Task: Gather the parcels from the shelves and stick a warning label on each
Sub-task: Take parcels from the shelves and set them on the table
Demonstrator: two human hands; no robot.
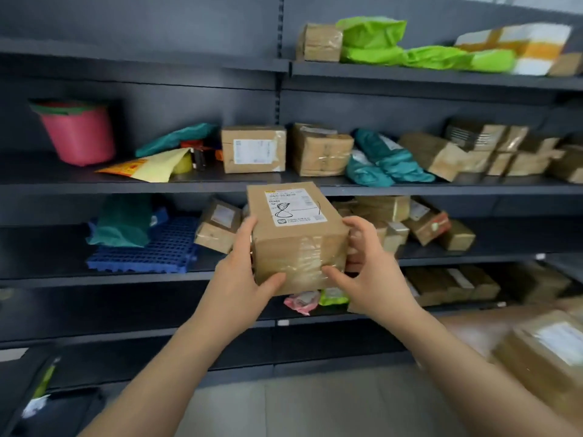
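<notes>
I hold a brown cardboard parcel (296, 241) in the air in front of the dark shelves (142, 184). It is wrapped in clear tape and has a white shipping label on top with a handwritten 8. My left hand (243, 272) grips its left side, thumb on the front face. My right hand (366, 266) grips its right side, thumb on the front lower edge. More parcels lie on the shelves: a labelled box (254, 149), a taped box (320, 149), teal mailer bags (381, 162) and several small boxes (426, 225) behind the held one.
A pink bucket (79, 134) and a yellow envelope (154, 168) sit on the middle shelf at left. A blue plastic grid (148, 250) lies one shelf lower. Green bags (410, 45) lie on the top shelf. Cardboard boxes (545, 348) stand low at right.
</notes>
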